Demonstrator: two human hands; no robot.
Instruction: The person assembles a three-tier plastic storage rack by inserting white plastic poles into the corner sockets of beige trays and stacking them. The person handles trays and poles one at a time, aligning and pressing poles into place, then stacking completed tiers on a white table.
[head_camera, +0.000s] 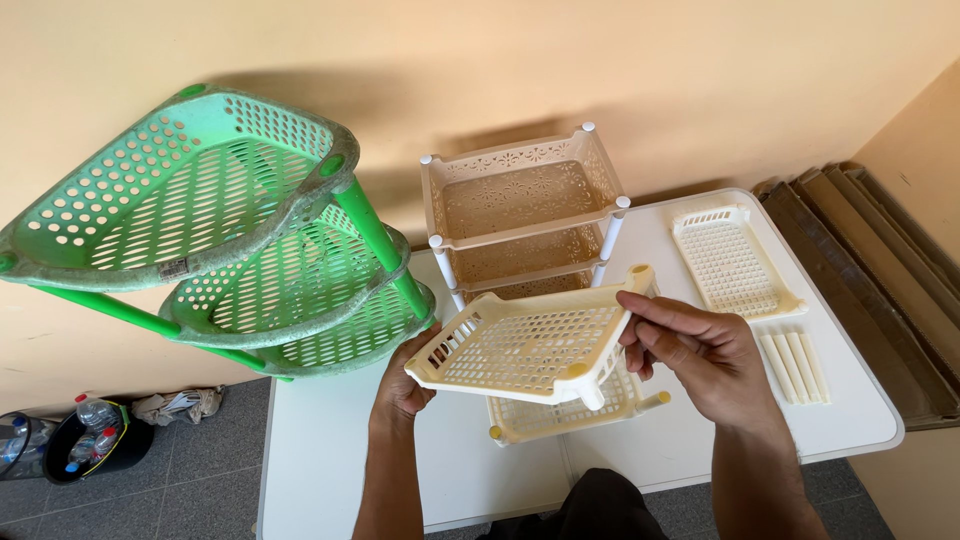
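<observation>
I hold a cream perforated triangular rack shelf (525, 345) up over the white table (330, 450). My left hand (402, 385) grips its near left corner from below. My right hand (695, 355) holds its right edge with the fingers laid across the rim. Directly under it lies another cream shelf (560, 418) with short posts sticking out. Behind stands an assembled beige rectangular rack (525, 215) with white posts.
A green three-tier corner rack (220, 240) stands on the table's left side. A loose cream rectangular shelf (732, 262) and several cream posts (795, 367) lie at the right. Brown boards (880, 270) lean against the right wall. A black bucket with bottles (95, 440) sits on the floor.
</observation>
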